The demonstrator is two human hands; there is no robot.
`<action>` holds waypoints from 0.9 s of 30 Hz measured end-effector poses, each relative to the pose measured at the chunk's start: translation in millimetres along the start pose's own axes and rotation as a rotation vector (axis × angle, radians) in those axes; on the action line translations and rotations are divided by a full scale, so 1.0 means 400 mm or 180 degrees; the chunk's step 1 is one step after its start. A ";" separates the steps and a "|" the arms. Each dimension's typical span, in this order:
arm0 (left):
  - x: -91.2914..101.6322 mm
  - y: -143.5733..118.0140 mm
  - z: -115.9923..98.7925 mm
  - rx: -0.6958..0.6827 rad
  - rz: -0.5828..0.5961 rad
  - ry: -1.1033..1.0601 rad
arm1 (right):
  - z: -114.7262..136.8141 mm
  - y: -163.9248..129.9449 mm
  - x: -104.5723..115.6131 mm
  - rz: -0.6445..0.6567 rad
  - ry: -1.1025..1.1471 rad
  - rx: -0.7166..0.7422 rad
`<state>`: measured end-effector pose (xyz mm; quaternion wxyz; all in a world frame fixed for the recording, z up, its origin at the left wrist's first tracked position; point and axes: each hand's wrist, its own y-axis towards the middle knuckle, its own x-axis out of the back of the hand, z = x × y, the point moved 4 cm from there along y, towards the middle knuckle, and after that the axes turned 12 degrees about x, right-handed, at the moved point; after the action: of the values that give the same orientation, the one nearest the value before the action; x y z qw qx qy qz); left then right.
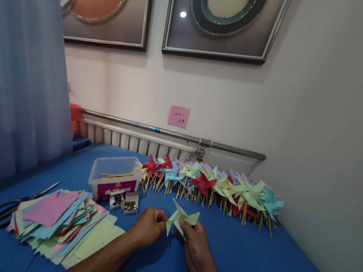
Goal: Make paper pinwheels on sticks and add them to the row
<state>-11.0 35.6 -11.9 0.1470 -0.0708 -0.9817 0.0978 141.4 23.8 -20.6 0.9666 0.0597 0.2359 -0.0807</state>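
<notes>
- At nine o'clock, scissors are lying beside the stacked paper squares.
- The left hand and right hand are both pinching the green pinwheel at table centre, fingers clamped on its folds.
- Loosening either pinch risks the folds springing open.
- Any centre pin is staying hidden; the small boxes at eleven o'clock are too small to read.

pinwheel: matt green paper | tub: clear plastic | table cover: blue cloth | scissors: black handles
</notes>
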 end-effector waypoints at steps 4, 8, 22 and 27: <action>0.002 0.001 0.002 -0.0082 -0.0087 -0.0018 | 0.000 0.000 0.001 -0.0024 0.0013 0.0016; 0.004 -0.003 -0.003 -0.0139 -0.0117 0.0051 | 0.003 -0.001 0.001 -0.0020 -0.0014 0.0025; 0.000 -0.015 -0.015 -0.0053 -0.0083 -0.0103 | 0.006 -0.002 -0.002 0.0048 0.0028 0.0115; -0.009 -0.007 -0.003 0.0077 0.0035 -0.0245 | 0.008 -0.001 0.001 0.0047 -0.0056 0.0166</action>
<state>-7.5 32.5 -10.9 0.1095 -0.0706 -0.9850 0.1131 143.1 22.8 -18.1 0.9673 0.0859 0.2247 -0.0802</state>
